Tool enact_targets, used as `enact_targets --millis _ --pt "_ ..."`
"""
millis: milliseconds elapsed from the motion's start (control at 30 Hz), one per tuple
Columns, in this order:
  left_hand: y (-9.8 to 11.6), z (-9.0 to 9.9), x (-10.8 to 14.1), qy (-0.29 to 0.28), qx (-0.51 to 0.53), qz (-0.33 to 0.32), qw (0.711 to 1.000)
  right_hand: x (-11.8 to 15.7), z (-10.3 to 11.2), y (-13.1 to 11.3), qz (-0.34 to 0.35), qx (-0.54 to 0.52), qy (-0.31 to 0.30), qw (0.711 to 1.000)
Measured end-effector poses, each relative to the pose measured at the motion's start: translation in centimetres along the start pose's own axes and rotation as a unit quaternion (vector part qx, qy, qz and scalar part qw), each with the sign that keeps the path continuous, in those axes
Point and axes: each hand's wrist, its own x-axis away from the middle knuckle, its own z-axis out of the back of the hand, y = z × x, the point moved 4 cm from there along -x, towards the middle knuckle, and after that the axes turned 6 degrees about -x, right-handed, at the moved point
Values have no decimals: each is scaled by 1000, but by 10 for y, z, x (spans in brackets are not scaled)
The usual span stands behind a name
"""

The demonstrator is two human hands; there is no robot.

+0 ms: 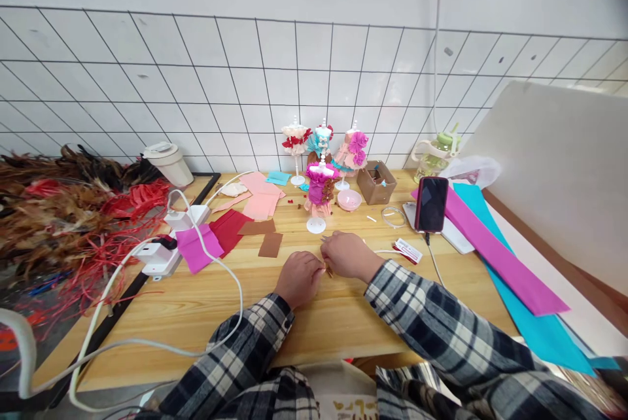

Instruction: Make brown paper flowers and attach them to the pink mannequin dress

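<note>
My left hand [301, 277] and my right hand [347, 254] meet above the middle of the wooden table, fingers closed in a pinch. Between their fingertips shows a small brown piece [330, 271], too small to make out. A short greyish tip sticks out past my right fingers; its kind is hidden. Just beyond the hands stands a miniature dress form [320, 188] on a white round base, dressed in magenta ruffles, brown trim and a peach skirt. Brown paper pieces [270, 245] lie to the left of my hands.
Three more dressed forms [296, 145] stand behind, beside a pink bowl [349, 200] and a cardboard box [377, 183]. Coloured paper sheets [228, 231] and power strips [159, 258] with looping white cables lie left. A phone [432, 204] stands right, near long paper strips [505, 250].
</note>
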Motion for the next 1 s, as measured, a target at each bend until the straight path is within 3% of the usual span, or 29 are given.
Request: enact_targets --millis 100,233,333,433,533,600,667,733,833,900,1000 --pt "-6 -1 1 0 -26 48 998 0 2 -20 -17 17 8 1000" --pt "-18 -1 3 41 2 138 990 4 -8 -32 -93 -19 57 994" --pt "-33 -3 5 90 128 220 963 9 -23 -34 -155 -70 106 980" --pt "-47 -9 7 119 293 277 907 14 -43 -30 -175 -182 176 951" --pt "-51 -10 8 124 383 262 877 14 -63 -16 -186 -337 242 891" --pt "-47 -4 8 124 365 219 896 12 -74 -4 -189 -423 237 854" --pt "-38 3 6 117 315 150 930 9 -77 9 -172 -474 189 843" --pt "-26 9 4 90 260 67 959 7 -70 21 -136 -471 132 862" --pt "-10 11 1 44 169 -9 985 8 -43 31 -67 -348 66 933" --pt "-3 9 1 25 113 -27 993 9 -25 28 -33 -216 28 975" --pt "-1 6 1 15 64 -15 998 8 -8 10 -6 -56 -1 998"
